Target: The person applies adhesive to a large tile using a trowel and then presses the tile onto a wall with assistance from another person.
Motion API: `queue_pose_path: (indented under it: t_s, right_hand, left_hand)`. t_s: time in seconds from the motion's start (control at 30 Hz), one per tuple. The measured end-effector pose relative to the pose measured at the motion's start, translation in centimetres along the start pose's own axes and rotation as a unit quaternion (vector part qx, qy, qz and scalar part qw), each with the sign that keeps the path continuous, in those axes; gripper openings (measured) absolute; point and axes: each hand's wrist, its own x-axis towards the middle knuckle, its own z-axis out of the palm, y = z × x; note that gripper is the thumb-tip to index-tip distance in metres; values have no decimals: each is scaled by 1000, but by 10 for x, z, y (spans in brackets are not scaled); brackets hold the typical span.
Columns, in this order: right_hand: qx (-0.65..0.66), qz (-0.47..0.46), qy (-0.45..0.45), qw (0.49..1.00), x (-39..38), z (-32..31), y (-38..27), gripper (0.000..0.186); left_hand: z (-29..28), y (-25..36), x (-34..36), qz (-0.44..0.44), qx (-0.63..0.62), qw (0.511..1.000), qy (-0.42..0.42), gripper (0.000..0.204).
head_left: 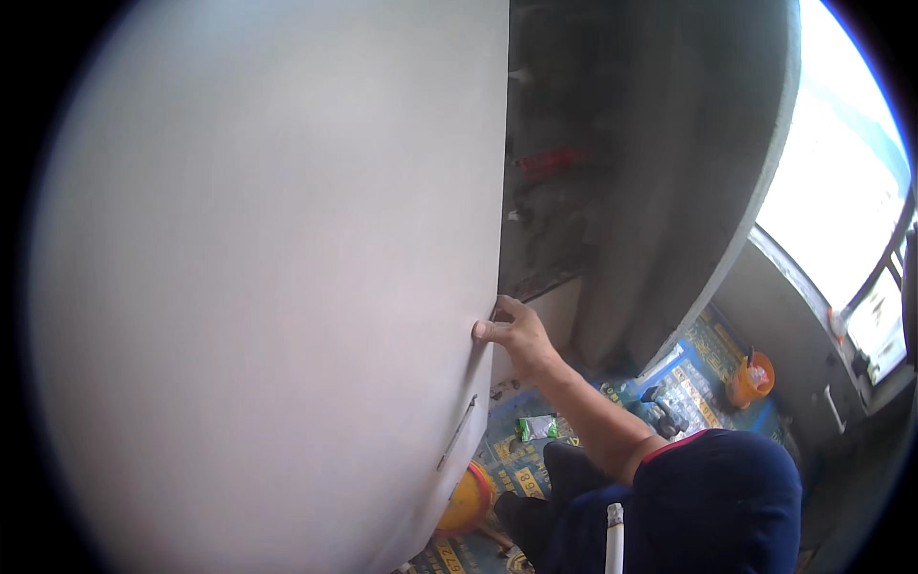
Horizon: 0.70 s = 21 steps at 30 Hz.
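Note:
A large pale panel [268,268] stands upright and fills the left half of the view. My right hand [512,335] grips its right edge, thumb on the face and fingers curled round behind it. A short dark line, possibly a slot or mark [456,432], runs near the panel's lower edge. My bare forearm comes from a dark blue sleeve at the lower right. A lit white cigarette [615,545] juts up from the bottom edge, with no hand visible on it. My left hand is not in view.
A grey wall [674,134] is behind, with a bright window [822,153] at right. On the printed floor covering [708,349] are a yellow bucket [462,497], an orange bucket [751,383], a green-and-white packet [536,428] and dark tools [665,413]. My dark-clad legs show below.

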Motion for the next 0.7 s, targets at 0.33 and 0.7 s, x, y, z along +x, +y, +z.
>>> queue_pose_path:
  t_s: [0.33, 0.7]
  right_hand:
    - [-45, -55, 171, 983, 16, -125, -114, 66]
    - [24, -169, 308, 936, 52, -237, -218, 42]
  left_hand:
    - [192, 54, -31, -155, -110, 981, 42, 23]
    - [330, 78, -108, -30, -145, 957, -251, 41]
